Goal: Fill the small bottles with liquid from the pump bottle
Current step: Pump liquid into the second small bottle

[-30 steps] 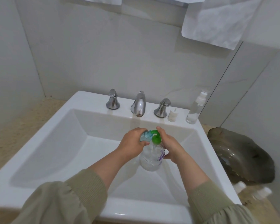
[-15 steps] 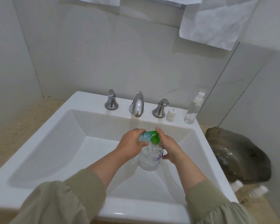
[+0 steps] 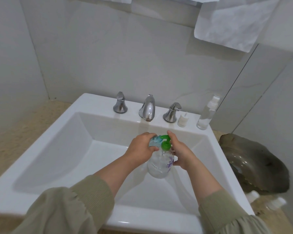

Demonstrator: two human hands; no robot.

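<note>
Sink: a white sink (image 3: 91, 100) is sitting in a sandy counter (image 3: 24, 129).
Back rim: a small white bottle (image 3: 183, 119) and a tall clear spray bottle (image 3: 206, 114) are standing just beside the right tap (image 3: 172, 113).
Counter, right side: a dark dish (image 3: 254, 162) is lying there, with two blurry white caps (image 3: 254, 195), maybe bottles, lying near it.

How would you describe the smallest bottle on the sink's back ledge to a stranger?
Start at the white sink and follow its back ledge to the right, past the spout and the right chrome handle. Just beyond that handle stands the small white bottle. It is short, opaque and pointed on top, unlike the tall clear spray bottle to its right.
</note>
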